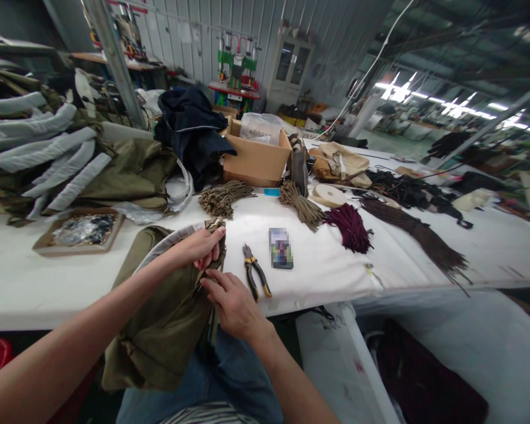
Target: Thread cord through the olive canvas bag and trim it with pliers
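An olive-green fabric bag (159, 318) hangs over the table's front edge and down across my lap, with a pale wrapped handle (170, 241) curving along its top. My left hand (203, 246) is closed on the bag's upper right edge, near a small metal fitting (215, 224). Just below it, the thumb and fingers of my right hand (234, 299) pinch at the same edge, where a thin cord runs; the exact grip is partly hidden. To the right lie pliers (256, 274) with black and yellow handles, their jaws pointing away from me.
A phone (281, 248) lies beyond the pliers. Bundles of tan cords (225, 199), maroon cords (350, 227) and brown cords (415, 232) lie farther back, near a cardboard box (257, 158). A shallow box of small parts (77, 231) sits left. A white bin (335, 359) stands below right.
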A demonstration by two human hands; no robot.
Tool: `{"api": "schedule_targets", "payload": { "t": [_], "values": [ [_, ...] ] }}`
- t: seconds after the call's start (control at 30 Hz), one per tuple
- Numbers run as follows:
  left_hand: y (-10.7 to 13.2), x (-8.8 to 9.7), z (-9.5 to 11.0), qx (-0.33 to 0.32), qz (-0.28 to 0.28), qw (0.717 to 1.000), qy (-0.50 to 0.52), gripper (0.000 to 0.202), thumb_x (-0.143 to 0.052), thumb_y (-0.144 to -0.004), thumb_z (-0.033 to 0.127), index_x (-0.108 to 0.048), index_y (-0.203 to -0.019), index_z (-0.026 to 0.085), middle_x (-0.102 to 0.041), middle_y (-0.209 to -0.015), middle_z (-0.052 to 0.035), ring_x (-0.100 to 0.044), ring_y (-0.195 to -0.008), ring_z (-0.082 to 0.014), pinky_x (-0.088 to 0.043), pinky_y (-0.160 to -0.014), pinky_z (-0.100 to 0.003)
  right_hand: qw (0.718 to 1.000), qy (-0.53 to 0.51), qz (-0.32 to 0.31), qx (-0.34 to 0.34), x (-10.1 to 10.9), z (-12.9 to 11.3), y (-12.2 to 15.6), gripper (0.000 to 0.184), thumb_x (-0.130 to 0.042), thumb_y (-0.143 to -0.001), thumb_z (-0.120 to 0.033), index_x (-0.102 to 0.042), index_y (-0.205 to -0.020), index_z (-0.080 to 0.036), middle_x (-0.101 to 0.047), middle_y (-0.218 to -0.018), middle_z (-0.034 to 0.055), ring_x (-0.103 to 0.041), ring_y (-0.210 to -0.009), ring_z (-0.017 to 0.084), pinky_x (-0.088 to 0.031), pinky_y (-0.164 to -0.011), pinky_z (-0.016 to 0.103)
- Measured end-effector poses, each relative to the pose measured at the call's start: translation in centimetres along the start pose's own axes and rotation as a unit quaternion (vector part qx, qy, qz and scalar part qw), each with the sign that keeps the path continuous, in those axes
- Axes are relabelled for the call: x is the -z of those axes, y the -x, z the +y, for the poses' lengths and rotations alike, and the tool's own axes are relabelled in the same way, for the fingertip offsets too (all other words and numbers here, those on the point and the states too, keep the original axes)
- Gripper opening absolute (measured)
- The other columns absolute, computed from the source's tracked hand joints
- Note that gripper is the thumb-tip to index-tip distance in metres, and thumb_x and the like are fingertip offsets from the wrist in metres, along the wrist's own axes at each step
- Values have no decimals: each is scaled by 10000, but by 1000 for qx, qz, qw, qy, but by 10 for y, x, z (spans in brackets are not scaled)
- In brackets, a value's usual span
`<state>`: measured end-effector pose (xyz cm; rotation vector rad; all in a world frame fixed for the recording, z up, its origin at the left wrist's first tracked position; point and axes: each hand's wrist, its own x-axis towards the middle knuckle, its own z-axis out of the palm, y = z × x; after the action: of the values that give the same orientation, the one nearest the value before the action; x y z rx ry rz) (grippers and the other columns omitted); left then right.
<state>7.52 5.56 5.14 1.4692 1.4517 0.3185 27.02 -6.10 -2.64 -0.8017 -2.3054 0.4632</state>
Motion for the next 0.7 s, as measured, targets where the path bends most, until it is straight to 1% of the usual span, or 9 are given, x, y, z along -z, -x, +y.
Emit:
{"api": "schedule_targets", "payload": {
  "t": [0.1,0.17,0.23,0.3,0.4,0.5,0.53,0.6,0.7],
  "values": [
    [2,-1,0,3,-6,1000,-21,926,-250,-1016,959,-641,-600,229,-618,-459,-85,-568,-416,-204,-482,-513,-350,1000,-9,-9,-6,5,-6,1,518,-546,-1154,-151,-567,-1662,-250,-673,-1585,163,-662,-1343,328,-632,-1141,532],
    [3,-4,-2,6,-9,999,-43,904,-241,-1054,922,-656,-648,229,-611,-475,-46,-580,-439,-198,-499,-540,-351,1000,-13,-16,-9,8,-9,0,500,-532,-1159,-155,-574,-1649,-246,-694,-1532,155,-655,-1330,325,-630,-1146,523],
    [4,-7,-5,7,-9,997,-70,860,-277,-1086,890,-679,-721,223,-611,-518,3,-596,-475,-183,-532,-588,-348,1000,-13,-21,-6,11,-13,-1,481,-524,-1161,-160,-584,-1633,-229,-694,-1518,156,-644,-1332,324,-625,-1156,515],
    [6,-9,-7,2,-2,995,-101,812,-336,-1099,870,-697,-781,217,-627,-575,26,-620,-523,-177,-568,-647,-354,1000,-14,-22,2,13,-18,-2,469,-527,-1157,-160,-595,-1618,-216,-687,-1523,161,-633,-1343,326,-616,-1170,512],
    [11,-13,-8,-23,24,987,-155,719,-433,-1109,813,-740,-878,206,-730,-740,-14,-710,-695,-207,-610,-800,-396,1000,-19,-18,11,11,-25,-3,452,-523,-1153,-151,-610,-1594,-203,-694,-1501,168,-628,-1337,328,-614,-1170,513],
    [20,-17,-5,-47,48,973,-219,567,-601,-1071,714,-783,-977,186,-815,-962,-103,-768,-938,-269,-593,-963,-460,999,-29,-13,17,6,-30,-4,416,-512,-1153,-155,-624,-1553,-166,-708,-1449,180,-626,-1314,333,-615,-1160,526],
    [22,-19,-4,-49,50,969,-238,528,-641,-1050,684,-793,-995,181,-825,-1001,-134,-775,-986,-295,-583,-977,-471,999,-33,-12,18,4,-31,-5,399,-511,-1152,-157,-631,-1533,-151,-710,-1433,186,-625,-1305,335,-615,-1157,529],
    [26,-22,-1,-51,43,962,-264,482,-666,-1025,644,-808,-987,185,-836,-1007,-174,-787,-1012,-339,-572,-952,-466,999,-37,-12,19,1,-34,-7,368,-514,-1150,-163,-648,-1490,-127,-712,-1404,199,-622,-1289,340,-615,-1147,534],
    [27,-25,0,-68,3,959,-274,465,-647,-1038,600,-794,-862,195,-826,-918,-164,-790,-946,-348,-562,-897,-448,999,-25,-21,20,-3,-39,-11,352,-528,-1149,-176,-662,-1470,-121,-710,-1396,203,-618,-1295,347,-608,-1146,542]
  ]
}}
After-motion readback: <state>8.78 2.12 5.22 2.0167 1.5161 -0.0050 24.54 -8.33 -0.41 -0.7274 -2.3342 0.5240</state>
